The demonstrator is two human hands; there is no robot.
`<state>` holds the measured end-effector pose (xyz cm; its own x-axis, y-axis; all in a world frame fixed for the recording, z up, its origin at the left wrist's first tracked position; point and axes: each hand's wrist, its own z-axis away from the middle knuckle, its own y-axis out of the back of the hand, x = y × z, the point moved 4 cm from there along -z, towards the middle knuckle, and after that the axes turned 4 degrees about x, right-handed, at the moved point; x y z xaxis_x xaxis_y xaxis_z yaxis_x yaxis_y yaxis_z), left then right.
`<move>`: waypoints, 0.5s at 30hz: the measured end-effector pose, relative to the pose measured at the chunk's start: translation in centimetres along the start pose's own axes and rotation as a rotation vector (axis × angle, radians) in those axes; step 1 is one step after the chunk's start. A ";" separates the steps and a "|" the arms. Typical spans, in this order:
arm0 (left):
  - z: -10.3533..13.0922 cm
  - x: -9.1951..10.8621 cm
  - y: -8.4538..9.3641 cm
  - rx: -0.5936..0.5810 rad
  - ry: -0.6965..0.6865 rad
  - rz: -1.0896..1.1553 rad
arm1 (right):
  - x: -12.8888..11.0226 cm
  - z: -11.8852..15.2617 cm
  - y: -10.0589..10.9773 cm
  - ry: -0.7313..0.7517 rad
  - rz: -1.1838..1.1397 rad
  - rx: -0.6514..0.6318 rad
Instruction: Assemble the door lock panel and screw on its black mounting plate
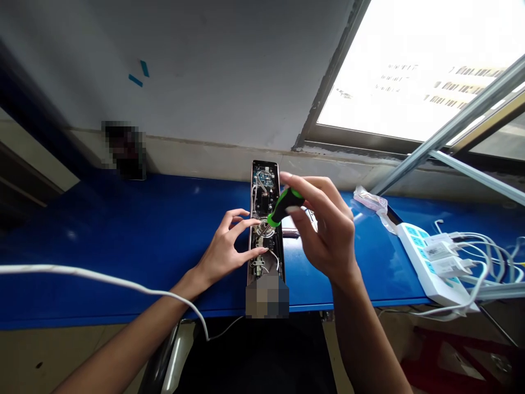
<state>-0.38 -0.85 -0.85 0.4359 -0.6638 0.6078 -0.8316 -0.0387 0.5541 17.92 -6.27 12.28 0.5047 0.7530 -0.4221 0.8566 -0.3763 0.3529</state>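
A long, narrow housing, which looks like an electronic door lock panel, lies open-side up in front of me. Inside it are a circuit board, white wires and a round metal mechanism. My right hand grips a screwdriver by its black and green handle, tilted with its lower end toward that mechanism. The exact contact of the tip is hard to make out. My left hand rests on the housing's left side, thumb and fingers spread around the mechanism and touching the inner parts. The near end is blurred out.
A blue table runs along the wall. To the right, a white power strip carries several plugged chargers and cables, with a plastic packet behind it. A white cable crosses over my left forearm. Metal bars stand by the window.
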 end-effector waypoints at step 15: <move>-0.1 0.1 0.1 -0.012 0.019 0.021 | -0.5 0.0 0.2 0.002 0.007 -0.013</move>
<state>-0.37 -0.88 -0.72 0.4251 -0.6502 0.6297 -0.8362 -0.0158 0.5483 17.87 -6.71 12.58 0.5100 0.7518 -0.4179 0.8519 -0.3742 0.3665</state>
